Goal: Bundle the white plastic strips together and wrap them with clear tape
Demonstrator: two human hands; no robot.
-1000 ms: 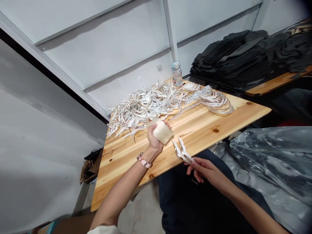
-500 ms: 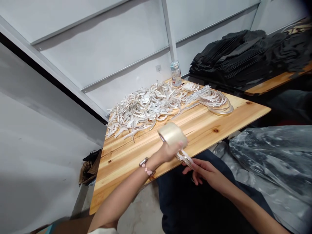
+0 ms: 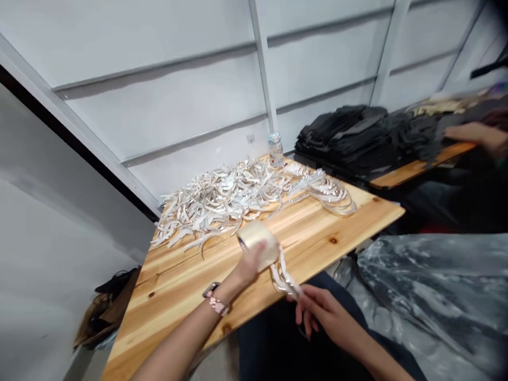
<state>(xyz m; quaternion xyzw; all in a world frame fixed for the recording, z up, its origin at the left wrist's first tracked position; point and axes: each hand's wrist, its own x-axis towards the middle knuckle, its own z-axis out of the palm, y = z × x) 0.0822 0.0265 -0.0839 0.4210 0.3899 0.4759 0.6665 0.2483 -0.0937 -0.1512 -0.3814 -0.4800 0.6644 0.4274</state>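
My left hand (image 3: 251, 263) is closed round a wide roll of clear packing tape (image 3: 260, 241), just above the wooden table (image 3: 190, 286). A watch and a beaded bracelet sit on that wrist. Between my two hands run a few narrow white and shiny strips (image 3: 282, 275). My right hand (image 3: 317, 309) pinches their lower ends past the table's near edge, over my lap. The upper ends of the strips reach the tape roll; how they meet it is hidden by my fingers.
A heap of curved white strips (image 3: 222, 190) covers the table's back, beside a looped bundle (image 3: 333, 193) and a bottle (image 3: 275, 150). Black fabric stacks (image 3: 345, 137) lie on another table, with another person's hand (image 3: 472, 133) near. Plastic sheeting (image 3: 432, 286) lies right.
My view has shifted, so the table sits lower and further left. Both hands keep their hold, and the strips between them show more length. Another person's hand has come into view at the right.
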